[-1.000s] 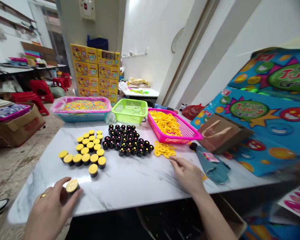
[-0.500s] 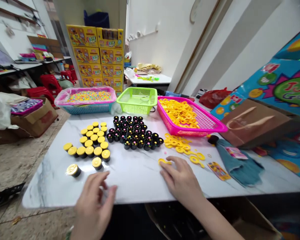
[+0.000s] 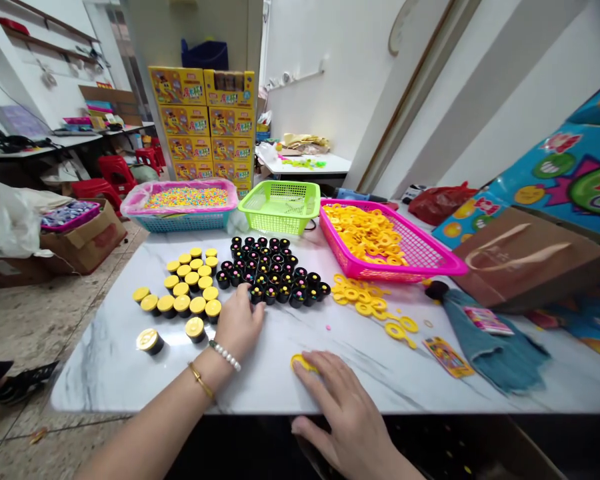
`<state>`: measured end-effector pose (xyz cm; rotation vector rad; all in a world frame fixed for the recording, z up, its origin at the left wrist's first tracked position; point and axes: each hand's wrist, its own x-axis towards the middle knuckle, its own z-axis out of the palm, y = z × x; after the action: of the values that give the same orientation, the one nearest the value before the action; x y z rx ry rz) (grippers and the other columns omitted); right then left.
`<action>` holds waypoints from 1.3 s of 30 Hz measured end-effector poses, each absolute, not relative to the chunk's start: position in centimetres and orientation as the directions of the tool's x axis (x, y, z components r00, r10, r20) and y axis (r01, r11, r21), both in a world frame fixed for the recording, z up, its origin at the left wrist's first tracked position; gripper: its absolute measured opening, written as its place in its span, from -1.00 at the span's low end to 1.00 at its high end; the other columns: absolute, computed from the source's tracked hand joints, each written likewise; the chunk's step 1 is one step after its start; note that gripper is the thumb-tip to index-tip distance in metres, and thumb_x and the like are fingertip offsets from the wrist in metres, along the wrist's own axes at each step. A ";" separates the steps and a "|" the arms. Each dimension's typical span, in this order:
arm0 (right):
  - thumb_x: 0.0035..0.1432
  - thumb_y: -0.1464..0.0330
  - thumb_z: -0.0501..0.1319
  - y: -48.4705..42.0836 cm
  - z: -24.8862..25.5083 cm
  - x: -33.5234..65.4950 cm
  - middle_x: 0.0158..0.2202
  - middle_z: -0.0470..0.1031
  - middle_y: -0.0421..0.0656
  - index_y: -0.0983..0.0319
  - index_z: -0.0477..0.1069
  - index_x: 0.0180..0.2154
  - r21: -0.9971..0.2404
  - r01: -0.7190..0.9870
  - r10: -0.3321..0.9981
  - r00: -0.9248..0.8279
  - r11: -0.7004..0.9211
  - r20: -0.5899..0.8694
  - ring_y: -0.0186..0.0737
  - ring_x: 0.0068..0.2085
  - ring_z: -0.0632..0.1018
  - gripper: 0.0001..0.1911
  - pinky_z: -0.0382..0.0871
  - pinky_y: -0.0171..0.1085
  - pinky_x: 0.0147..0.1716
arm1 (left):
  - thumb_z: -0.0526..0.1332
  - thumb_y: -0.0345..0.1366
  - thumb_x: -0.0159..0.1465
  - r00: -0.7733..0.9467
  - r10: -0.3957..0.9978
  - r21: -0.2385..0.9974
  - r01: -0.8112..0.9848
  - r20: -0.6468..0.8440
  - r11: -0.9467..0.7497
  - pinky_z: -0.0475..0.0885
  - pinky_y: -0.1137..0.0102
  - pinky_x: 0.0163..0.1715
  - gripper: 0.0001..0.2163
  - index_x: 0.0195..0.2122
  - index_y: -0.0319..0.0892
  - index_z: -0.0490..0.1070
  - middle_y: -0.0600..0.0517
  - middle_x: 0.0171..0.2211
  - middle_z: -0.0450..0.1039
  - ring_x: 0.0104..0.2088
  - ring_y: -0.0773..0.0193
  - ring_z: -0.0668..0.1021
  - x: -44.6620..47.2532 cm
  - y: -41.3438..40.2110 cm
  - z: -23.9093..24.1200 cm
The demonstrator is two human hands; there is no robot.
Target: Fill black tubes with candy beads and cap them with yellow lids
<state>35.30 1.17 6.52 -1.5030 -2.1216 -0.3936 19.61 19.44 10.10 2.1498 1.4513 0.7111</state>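
My left hand [image 3: 239,323], with a white bead bracelet and a gold bangle at the wrist, reaches to the front left of a cluster of small black cups [image 3: 275,275] holding coloured beads. Its fingers and thumb close about the nearest cup [image 3: 257,294]. Near the table's front edge, my right hand [image 3: 343,403] has its fingertips on a yellow plastic ring piece [image 3: 303,363], partly hidden under them; the thumb hangs over the edge. Left of my left hand stand black cups with yellow lids [image 3: 181,304]. More yellow ring pieces [image 3: 373,305] lie loose to the right.
At the table's back stand a blue basket of coloured beads [image 3: 185,221], a green basket [image 3: 280,217] and a pink basket [image 3: 425,263] of yellow pieces. A card packet [image 3: 447,357], a blue cloth [image 3: 510,357] and a paper bag [image 3: 525,260] are on the right.
My left hand has moved forward and right from the front edge to the black cups. My right hand has drawn the yellow ring piece back and left toward the edge.
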 end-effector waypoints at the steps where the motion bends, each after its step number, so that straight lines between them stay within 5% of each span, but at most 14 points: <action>1: 0.24 0.25 0.25 1.1 6.7 35.2 0.03 0.47 0.10 0.30 0.39 0.12 -0.077 0.916 0.771 -0.282 0.393 0.570 0.08 0.08 0.44 -0.54 0.41 0.01 0.03 | 0.23 -0.32 0.28 0.320 0.932 0.619 0.700 0.171 -0.355 0.44 0.25 -0.24 -0.66 0.06 -0.32 0.34 -0.03 -0.42 0.48 -0.31 0.09 0.56 19.7 19.5 10.1; 4: 0.23 0.52 0.19 1.0 7.4 34.9 -0.12 0.52 0.01 0.27 0.47 -0.02 -0.207 0.825 0.740 -0.324 0.526 0.589 -0.09 -0.06 0.49 -0.72 0.45 -0.12 -0.07 | 0.24 -0.32 0.27 0.337 0.920 0.621 0.683 0.198 -0.384 0.43 0.27 -0.24 -0.77 -0.06 -0.26 0.41 -0.02 -0.39 0.48 -0.30 0.12 0.54 19.5 19.2 10.1; 7: 0.25 0.54 0.15 1.1 8.4 34.6 -0.22 0.52 -0.07 0.21 0.51 -0.14 -0.445 0.697 0.789 -0.291 0.562 0.541 -0.22 -0.20 0.51 -0.77 0.47 -0.26 -0.20 | 0.25 -0.35 0.25 0.358 0.903 0.616 0.664 0.237 -0.425 0.43 0.25 -0.19 -0.85 -0.17 -0.26 0.42 -0.06 -0.31 0.46 -0.24 0.12 0.53 18.1 17.5 10.3; 10: 0.30 0.37 0.15 1.9 9.5 34.8 -0.30 0.49 -0.09 0.21 0.54 -0.27 -0.759 0.584 0.932 0.007 0.289 0.361 -0.24 -0.27 0.53 -0.82 0.47 -0.32 -0.31 | 0.26 -0.32 0.24 0.398 0.887 0.663 0.603 0.232 -0.444 0.43 0.29 -0.21 -0.83 -0.16 -0.23 0.42 -0.07 -0.22 0.43 -0.20 0.14 0.51 16.1 14.4 10.4; 13: 0.24 0.18 0.21 3.6 10.7 34.7 -0.44 0.43 -0.17 0.25 0.57 -0.24 -0.946 0.311 0.982 0.186 -0.095 -0.037 -0.33 -0.48 0.46 -0.71 0.38 -0.36 -0.51 | 0.27 -0.35 0.24 0.465 0.873 0.715 0.561 0.145 -0.418 0.42 0.35 -0.28 -0.82 -0.13 -0.19 0.45 -0.02 -0.23 0.42 -0.27 0.21 0.51 14.5 11.8 10.4; 16: 0.09 0.12 0.33 5.7 11.7 33.7 -0.44 0.40 -0.22 0.26 0.58 -0.12 -0.964 0.104 0.969 0.050 -0.244 -0.240 -0.43 -0.57 0.40 -0.59 0.32 -0.38 -0.58 | 0.27 -0.40 0.22 0.495 0.866 0.727 0.569 0.070 -0.384 0.37 0.39 -0.33 -0.81 -0.13 -0.17 0.49 0.04 -0.36 0.42 -0.36 0.26 0.49 13.9 10.9 10.3; 22: -0.07 0.15 0.42 9.0 12.8 31.5 -0.47 0.48 -0.19 0.28 0.58 -0.39 -0.963 0.186 0.981 0.057 -0.194 -0.186 -0.44 -0.58 0.39 -0.69 0.28 -0.40 -0.60 | 0.27 -0.45 0.22 0.513 0.856 0.734 0.556 0.067 -0.390 0.30 0.44 -0.39 -0.87 -0.22 -0.15 0.53 0.11 -0.47 0.37 -0.43 0.33 0.44 14.0 11.3 10.2; 27: -0.04 0.10 0.39 9.6 12.7 31.8 -0.64 0.42 -0.26 0.27 0.46 -0.42 -0.939 0.160 0.952 0.081 -0.303 -0.294 -0.40 -0.66 0.38 -0.65 0.27 -0.39 -0.67 | 0.26 -0.44 0.22 0.520 0.850 0.711 0.567 0.082 -0.416 0.27 0.44 -0.41 -0.90 -0.27 -0.13 0.52 0.11 -0.48 0.37 -0.45 0.34 0.43 14.0 11.2 10.1; 34: -0.05 0.04 0.41 8.8 12.2 31.8 -0.44 0.48 -0.23 0.27 0.46 -0.18 -0.932 0.029 0.932 0.027 -0.362 -0.361 -0.45 -0.59 0.44 -0.49 0.33 -0.42 -0.60 | 0.24 -0.43 0.20 0.505 0.851 0.699 0.556 0.146 -0.450 0.30 0.44 -0.43 -0.81 -0.16 -0.11 0.48 0.10 -0.44 0.44 -0.46 0.33 0.47 14.0 10.8 9.6; 39: 0.01 0.03 0.38 8.2 11.8 31.1 -0.66 0.34 -0.34 0.26 0.46 -0.21 -0.907 0.006 0.907 -0.021 -0.421 -0.421 -0.47 -0.70 0.29 -0.53 0.18 -0.46 -0.74 | 0.19 -0.39 0.24 0.518 0.841 0.684 0.557 0.157 -0.471 0.30 0.44 -0.46 -0.84 -0.17 -0.11 0.50 0.08 -0.47 0.45 -0.49 0.33 0.45 14.0 11.1 9.9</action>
<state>31.12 8.20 11.81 -1.5127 -0.9889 1.5388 13.96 11.09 9.90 2.1926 1.1346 0.6545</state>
